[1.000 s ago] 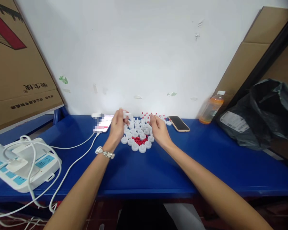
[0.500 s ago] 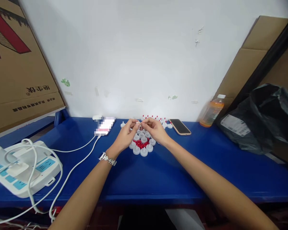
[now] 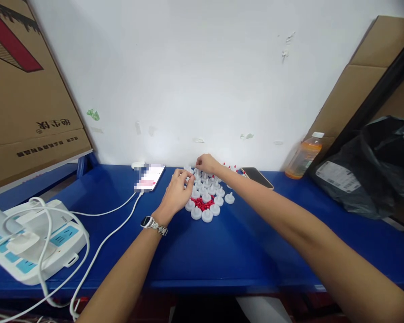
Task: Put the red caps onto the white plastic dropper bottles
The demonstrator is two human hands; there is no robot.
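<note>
The two hands, together half a second ago, are now apart, so their shared handling of one piece seems over. The right hand (image 3: 205, 164) reaches the far edge of the white caps (image 3: 207, 216), fingers curled; the left hand (image 3: 177, 190) hovers at their left, fingers bent. Whether either grip pinches anything, I cannot tell. The caps cluster around red pieces (image 3: 204, 204) on the blue worktop (image 3: 256, 246), with a lone cap (image 3: 229, 198) now showing just to the right

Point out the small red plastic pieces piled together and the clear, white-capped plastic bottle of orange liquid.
Small red plastic pieces (image 3: 203, 205): head view, pile's middle.
Clear, white-capped plastic bottle (image 3: 303, 158): head view, side wall.
</note>
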